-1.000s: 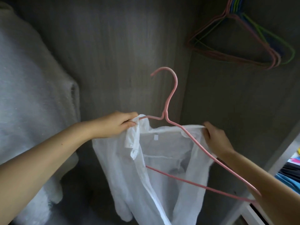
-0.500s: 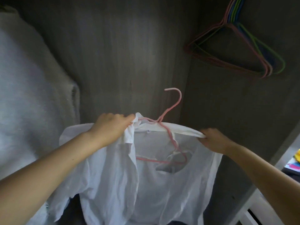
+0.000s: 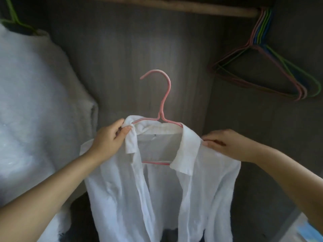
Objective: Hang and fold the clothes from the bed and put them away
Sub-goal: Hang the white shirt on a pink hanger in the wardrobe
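I'm looking into the wardrobe: a fluffy white garment (image 3: 35, 105) hangs on the left on a green hanger (image 3: 12, 13), and the wooden rail (image 3: 174, 7) runs across the top. The white shirt (image 3: 162, 194) is out in front of me, draped on the pink hanger (image 3: 163, 102) and held up below the rail. A bunch of spare hangers (image 3: 269, 67) dangles at the rail's right end. My left hand (image 3: 108, 142) pinches the left collar point between thumb and fingers, and my right hand (image 3: 227, 144) grips the right shoulder seam, fingers curled over the cloth. To do this well I'd settle both shoulders evenly on the hanger arms, flatten the collar, then take the hanger by its neck and lift the hook squarely onto the rail, in the gap between the fluffy garment and the spares.
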